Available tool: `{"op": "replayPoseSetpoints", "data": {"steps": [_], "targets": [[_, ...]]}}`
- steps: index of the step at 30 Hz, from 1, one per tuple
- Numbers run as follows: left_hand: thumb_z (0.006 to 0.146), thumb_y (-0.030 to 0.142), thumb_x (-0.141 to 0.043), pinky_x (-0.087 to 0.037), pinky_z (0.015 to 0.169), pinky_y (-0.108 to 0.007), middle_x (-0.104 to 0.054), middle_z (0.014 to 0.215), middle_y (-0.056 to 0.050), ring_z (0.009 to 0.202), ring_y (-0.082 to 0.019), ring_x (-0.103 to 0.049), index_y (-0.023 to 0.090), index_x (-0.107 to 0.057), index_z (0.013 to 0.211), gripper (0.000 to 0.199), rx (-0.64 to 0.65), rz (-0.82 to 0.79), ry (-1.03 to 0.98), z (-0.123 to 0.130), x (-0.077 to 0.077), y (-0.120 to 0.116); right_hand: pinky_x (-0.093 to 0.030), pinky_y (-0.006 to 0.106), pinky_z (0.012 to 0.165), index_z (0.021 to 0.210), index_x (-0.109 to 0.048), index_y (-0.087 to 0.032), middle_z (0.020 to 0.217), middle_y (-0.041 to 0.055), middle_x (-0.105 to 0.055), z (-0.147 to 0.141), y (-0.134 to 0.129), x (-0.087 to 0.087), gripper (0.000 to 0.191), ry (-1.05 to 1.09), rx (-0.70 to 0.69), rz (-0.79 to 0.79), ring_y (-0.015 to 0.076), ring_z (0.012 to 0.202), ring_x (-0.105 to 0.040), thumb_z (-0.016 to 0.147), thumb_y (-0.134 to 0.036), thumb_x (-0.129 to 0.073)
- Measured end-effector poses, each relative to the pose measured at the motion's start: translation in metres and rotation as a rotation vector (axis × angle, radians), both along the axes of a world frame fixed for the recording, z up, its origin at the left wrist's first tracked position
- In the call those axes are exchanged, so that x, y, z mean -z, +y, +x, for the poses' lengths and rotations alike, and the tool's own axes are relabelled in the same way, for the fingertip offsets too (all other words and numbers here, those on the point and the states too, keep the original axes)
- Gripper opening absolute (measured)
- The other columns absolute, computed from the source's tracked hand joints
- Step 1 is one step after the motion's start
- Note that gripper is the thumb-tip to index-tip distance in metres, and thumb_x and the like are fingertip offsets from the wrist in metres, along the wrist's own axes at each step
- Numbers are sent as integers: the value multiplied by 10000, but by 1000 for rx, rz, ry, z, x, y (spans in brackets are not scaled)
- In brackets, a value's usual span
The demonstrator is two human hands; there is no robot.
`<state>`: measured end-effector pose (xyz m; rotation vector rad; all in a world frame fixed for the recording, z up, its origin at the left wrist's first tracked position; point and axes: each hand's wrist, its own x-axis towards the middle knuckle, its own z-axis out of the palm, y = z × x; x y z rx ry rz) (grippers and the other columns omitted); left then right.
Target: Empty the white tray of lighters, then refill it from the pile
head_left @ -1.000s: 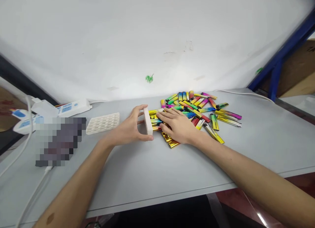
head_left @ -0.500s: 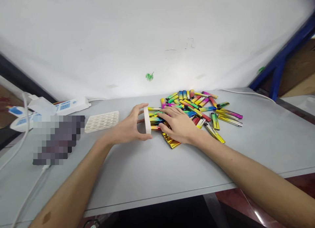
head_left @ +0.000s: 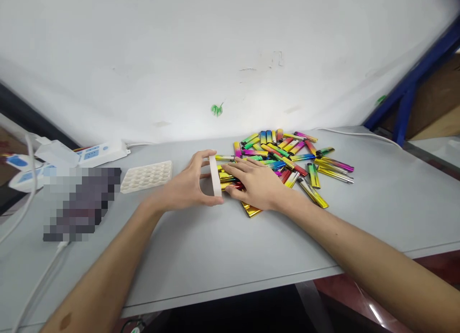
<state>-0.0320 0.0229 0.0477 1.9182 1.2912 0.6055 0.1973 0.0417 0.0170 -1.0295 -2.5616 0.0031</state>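
Observation:
My left hand (head_left: 187,182) grips a white tray (head_left: 215,176) that stands on its edge, with the fingers behind its far end and the thumb at its near end. Shiny lighters, one of them a yellow lighter (head_left: 226,176), reach from the tray's right face toward my right hand (head_left: 257,182). That hand lies over these lighters with its fingers stretched out and its thumb apart, the fingertips close to the tray. What is under the palm is hidden. A loose pile of metallic multicoloured lighters (head_left: 280,153) spreads behind and right of it.
A second white tray (head_left: 147,176) with rows of holes lies flat to the left. Beyond it are a blurred-out dark device (head_left: 84,203) on a white cable (head_left: 46,275) and a power strip (head_left: 95,152). A white wall (head_left: 179,60) closes the back of the grey table (head_left: 215,251).
My right hand has shifted slightly left toward the upright tray, its fingers closer together over the lighters. My left hand and the tray have hardly moved.

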Motion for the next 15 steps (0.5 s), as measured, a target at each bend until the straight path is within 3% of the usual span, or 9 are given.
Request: {"op": "replayPoseSetpoints", "data": {"steps": [10, 15], "targets": [[575, 494, -900, -594, 927, -508, -279, 1557, -95, 1245, -385, -596, 407, -306, 1489, 1094, -63, 19, 164, -25, -9, 1, -339, 488, 1186, 1422, -573, -177, 1465, 94, -575, 2, 1, 1, 493, -53, -9, 17, 295, 1411, -466, 1005, -397, -429], [535, 638, -855, -514, 1006, -563, -358, 1486, -130, 1264, -391, -545, 262, -473, 1230, 878, -210, 289, 451, -33, -1, -16, -330, 471, 1193, 1416, -578, -167, 1472, 88, -568, 2, 0, 0, 490, -44, -3, -6, 284, 1413, -464, 1005, -397, -442]]}}
